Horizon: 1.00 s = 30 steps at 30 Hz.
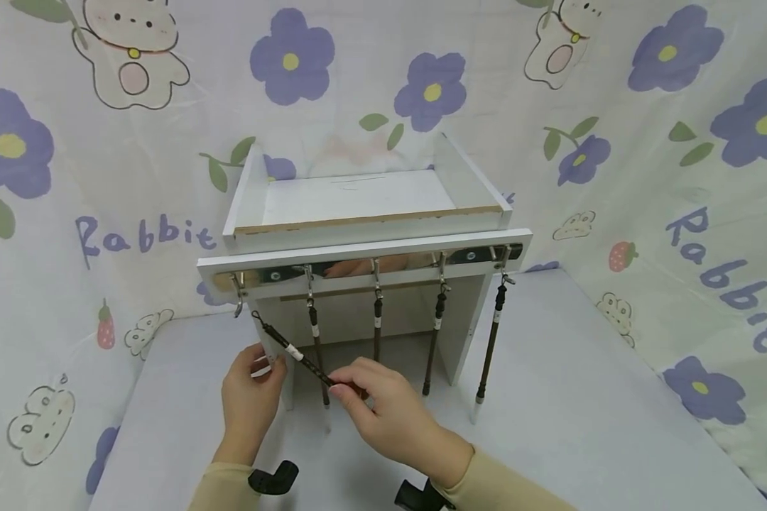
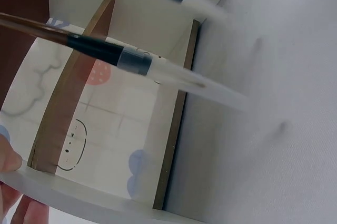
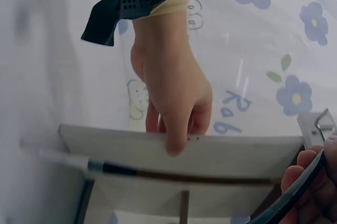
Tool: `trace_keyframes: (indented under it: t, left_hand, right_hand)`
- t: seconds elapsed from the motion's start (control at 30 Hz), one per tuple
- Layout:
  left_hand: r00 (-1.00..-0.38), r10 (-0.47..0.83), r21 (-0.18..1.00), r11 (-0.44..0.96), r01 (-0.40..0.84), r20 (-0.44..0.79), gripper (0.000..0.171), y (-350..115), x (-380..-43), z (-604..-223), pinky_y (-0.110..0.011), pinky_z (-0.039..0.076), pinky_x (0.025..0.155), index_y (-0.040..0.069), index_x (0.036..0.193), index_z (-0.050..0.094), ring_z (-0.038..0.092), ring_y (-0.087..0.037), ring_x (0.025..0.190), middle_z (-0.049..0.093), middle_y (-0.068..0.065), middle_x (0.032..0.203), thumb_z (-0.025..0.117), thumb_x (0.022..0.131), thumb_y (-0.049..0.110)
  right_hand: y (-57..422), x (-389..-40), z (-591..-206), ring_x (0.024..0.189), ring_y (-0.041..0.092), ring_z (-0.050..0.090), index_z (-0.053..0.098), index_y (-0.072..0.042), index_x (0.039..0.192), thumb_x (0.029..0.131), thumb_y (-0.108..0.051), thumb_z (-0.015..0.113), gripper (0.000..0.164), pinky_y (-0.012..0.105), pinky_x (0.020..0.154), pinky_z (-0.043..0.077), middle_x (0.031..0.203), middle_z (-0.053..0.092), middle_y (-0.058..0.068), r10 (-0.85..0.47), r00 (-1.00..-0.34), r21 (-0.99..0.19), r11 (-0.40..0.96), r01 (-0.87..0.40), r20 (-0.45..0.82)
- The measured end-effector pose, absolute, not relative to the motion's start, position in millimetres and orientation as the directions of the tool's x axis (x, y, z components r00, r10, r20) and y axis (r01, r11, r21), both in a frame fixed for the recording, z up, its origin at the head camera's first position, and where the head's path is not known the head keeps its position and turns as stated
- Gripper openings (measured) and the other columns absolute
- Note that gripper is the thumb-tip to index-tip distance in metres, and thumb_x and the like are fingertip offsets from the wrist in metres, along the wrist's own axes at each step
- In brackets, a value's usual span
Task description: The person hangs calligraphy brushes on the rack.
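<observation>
In the head view my right hand pinches a calligraphy brush by its dark handle. The brush slants up to the left, its end loop just right of and below the leftmost hook. My left hand grips the front edge of the white shelf's left side panel, thumb on one face and fingers on the other, as the right wrist view also shows. Several more brushes hang from the other hooks by their loops. White bristles tip a hanging brush in the left wrist view.
A white front board with a shiny metal hook strip runs across the shelf. Above it sits an open tray-like top. The shelf stands on a pale tabletop, with a patterned cloth behind. Black mounts sit at both wrists.
</observation>
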<state>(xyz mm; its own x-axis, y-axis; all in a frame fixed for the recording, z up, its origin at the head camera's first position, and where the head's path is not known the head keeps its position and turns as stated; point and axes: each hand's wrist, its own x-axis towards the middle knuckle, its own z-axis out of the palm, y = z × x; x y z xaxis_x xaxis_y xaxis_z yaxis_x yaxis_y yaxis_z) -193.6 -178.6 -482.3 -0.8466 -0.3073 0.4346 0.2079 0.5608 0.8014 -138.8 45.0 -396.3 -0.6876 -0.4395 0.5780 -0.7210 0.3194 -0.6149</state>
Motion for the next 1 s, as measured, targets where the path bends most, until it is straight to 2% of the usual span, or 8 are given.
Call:
trace_keyframes:
  t: [0.17, 0.47, 1.0]
  left_hand:
    - [-0.847, -0.306, 0.797, 0.569, 0.203, 0.434, 0.022, -179, -194, -483, -0.022, 0.053, 0.066, 0.018, 0.102, 0.06, 0.06, -0.014, 0.084, 0.059, 0.003, 0.097, 0.063, 0.08, 0.021]
    - [-0.838, -0.31, 0.795, 0.567, 0.217, 0.45, 0.019, -181, -195, -482, -0.02, 0.053, 0.065, 0.016, 0.096, 0.058, 0.061, -0.012, 0.082, 0.059, 0.004, 0.093, 0.063, 0.078, 0.015]
    - [-0.831, -0.298, 0.785, 0.573, 0.237, 0.469, 0.021, -182, -196, -484, -0.02, 0.053, 0.066, 0.016, 0.1, 0.059, 0.061, -0.011, 0.083, 0.059, 0.004, 0.094, 0.063, 0.08, 0.02]
  right_hand:
    - [34, -141, -397, 0.073, 0.0, 0.048, 0.06, -0.019, 0.105, 0.091, -0.027, 0.05, 0.019, 0.014, 0.061, 0.045, 0.088, 0.053, -0.016, -0.466, -0.695, -0.619, 0.333, -0.711, 0.548]
    - [24, -143, -397, 0.072, 0.0, 0.047, 0.061, -0.017, 0.105, 0.091, -0.028, 0.049, 0.021, 0.015, 0.06, 0.045, 0.087, 0.052, -0.015, -0.482, -0.707, -0.627, 0.348, -0.697, 0.518]
    - [21, -145, -394, 0.071, 0.001, 0.048, 0.061, -0.018, 0.103, 0.091, -0.027, 0.05, 0.019, 0.014, 0.059, 0.045, 0.087, 0.052, -0.015, -0.467, -0.717, -0.638, 0.348, -0.687, 0.518]
